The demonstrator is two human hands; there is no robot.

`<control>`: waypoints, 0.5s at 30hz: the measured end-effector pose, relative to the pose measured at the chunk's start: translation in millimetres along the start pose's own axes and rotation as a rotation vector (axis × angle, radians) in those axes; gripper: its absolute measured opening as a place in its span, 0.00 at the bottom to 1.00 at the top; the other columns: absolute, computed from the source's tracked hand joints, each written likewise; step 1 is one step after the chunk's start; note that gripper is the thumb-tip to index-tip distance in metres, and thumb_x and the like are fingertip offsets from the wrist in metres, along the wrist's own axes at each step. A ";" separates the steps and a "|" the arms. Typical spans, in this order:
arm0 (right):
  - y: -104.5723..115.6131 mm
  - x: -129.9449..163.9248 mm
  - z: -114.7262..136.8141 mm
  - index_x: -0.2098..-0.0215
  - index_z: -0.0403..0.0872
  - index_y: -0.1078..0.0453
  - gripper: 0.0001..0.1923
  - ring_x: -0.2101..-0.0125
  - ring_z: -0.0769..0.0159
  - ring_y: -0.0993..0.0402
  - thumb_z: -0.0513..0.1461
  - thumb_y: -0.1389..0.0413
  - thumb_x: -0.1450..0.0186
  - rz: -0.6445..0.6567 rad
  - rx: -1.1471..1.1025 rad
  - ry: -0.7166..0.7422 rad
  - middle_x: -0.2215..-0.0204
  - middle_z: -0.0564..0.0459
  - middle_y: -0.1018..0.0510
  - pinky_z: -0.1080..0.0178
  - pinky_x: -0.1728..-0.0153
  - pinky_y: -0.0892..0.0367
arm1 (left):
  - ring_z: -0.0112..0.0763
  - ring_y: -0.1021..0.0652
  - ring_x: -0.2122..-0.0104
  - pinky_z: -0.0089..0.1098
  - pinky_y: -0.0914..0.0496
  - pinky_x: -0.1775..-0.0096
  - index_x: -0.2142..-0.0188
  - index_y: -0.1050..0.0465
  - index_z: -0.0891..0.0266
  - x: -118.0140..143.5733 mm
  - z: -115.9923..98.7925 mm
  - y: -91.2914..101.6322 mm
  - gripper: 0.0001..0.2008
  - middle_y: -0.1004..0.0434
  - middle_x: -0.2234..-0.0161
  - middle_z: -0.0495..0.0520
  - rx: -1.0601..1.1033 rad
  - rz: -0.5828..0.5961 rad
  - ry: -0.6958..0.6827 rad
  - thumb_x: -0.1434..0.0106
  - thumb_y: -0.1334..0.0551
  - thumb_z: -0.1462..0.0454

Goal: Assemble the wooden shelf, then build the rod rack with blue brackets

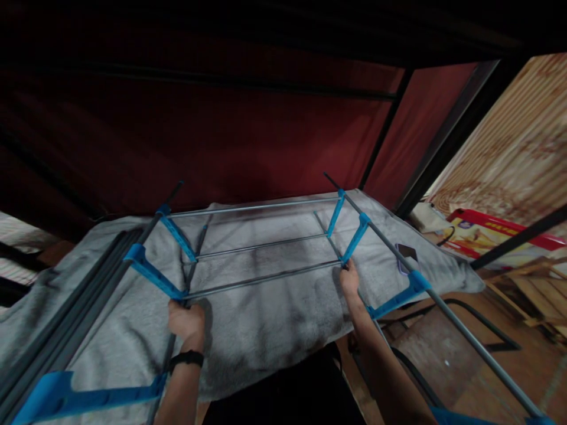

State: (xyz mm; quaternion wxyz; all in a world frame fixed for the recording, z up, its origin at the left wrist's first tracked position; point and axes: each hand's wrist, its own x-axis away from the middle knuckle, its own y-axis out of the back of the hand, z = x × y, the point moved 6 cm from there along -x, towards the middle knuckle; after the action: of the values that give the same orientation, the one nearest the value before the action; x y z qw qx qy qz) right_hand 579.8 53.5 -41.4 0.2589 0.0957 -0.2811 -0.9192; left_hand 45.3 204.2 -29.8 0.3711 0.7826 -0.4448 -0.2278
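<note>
Clearly visible: a rack frame [261,248] of grey metal rods and blue plastic connectors lies over a grey blanket [266,330] on a bed.
Left hand: the left hand [186,321] is clenched around the near-left corner of the frame, where a rod meets a blue connector [153,274]; a black wristband [186,358] sits on that wrist.
Right hand: the right hand [349,278] grips the near-right joint at the foot of another blue connector [354,239]; its fingers are hidden behind the joint.
Frame position: on the blanket between both hands, its side rails running past them towards the camera.
Cut off: the long right rail [465,327] and the lower-left blue piece [66,395] leave the picture at its edges.
Hard to make out: a small dark flat thing [406,252] on the blanket's right edge, perhaps a phone; the dark red backdrop [221,130] is too dim for detail.
Right side: a red and yellow box [496,236] is partly covered by a dark bar.
</note>
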 end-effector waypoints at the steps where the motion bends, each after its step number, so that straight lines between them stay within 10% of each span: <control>1: 0.5 0.1 0.2 0.41 0.44 0.34 0.34 0.44 0.58 0.31 0.35 0.56 0.45 0.006 -0.012 0.000 0.45 0.46 0.25 0.57 0.41 0.38 | 0.56 0.24 0.55 0.46 0.32 0.56 0.45 0.37 0.65 -0.3 -0.2 -0.3 0.26 0.25 0.54 0.66 0.005 -0.006 -0.009 0.45 0.43 0.66; 9: 4.9 25.3 21.3 0.40 0.39 0.40 0.30 0.39 0.51 0.39 0.39 0.55 0.41 -0.179 -0.063 0.197 0.43 0.36 0.33 0.51 0.37 0.44 | 0.54 0.37 0.38 0.47 0.42 0.37 0.36 0.48 0.73 33.2 -16.6 8.4 0.34 0.38 0.40 0.73 0.167 -0.258 -0.187 0.43 0.44 0.68; 12: -17.5 17.3 42.3 0.38 0.40 0.42 0.31 0.39 0.51 0.40 0.38 0.54 0.41 -0.065 -0.068 0.338 0.41 0.36 0.35 0.51 0.37 0.44 | 0.49 0.38 0.37 0.43 0.43 0.36 0.37 0.45 0.71 40.1 -51.8 -3.9 0.32 0.38 0.39 0.71 0.248 -0.192 -0.389 0.42 0.44 0.69; 15: -39.2 -12.9 54.3 0.36 0.35 0.46 0.36 0.36 0.48 0.45 0.37 0.54 0.43 -0.026 -0.026 0.341 0.39 0.33 0.38 0.49 0.36 0.47 | 0.49 0.36 0.37 0.45 0.42 0.37 0.38 0.44 0.73 14.8 -73.3 -22.5 0.31 0.37 0.40 0.72 0.307 -0.137 -0.288 0.42 0.44 0.70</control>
State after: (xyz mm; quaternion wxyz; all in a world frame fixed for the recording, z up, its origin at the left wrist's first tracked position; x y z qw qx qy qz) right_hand 556.8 113.4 -18.5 0.2918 0.2504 -0.2198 -0.8966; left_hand 114.8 226.5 -2.3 0.1640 0.8177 -0.4686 -0.2913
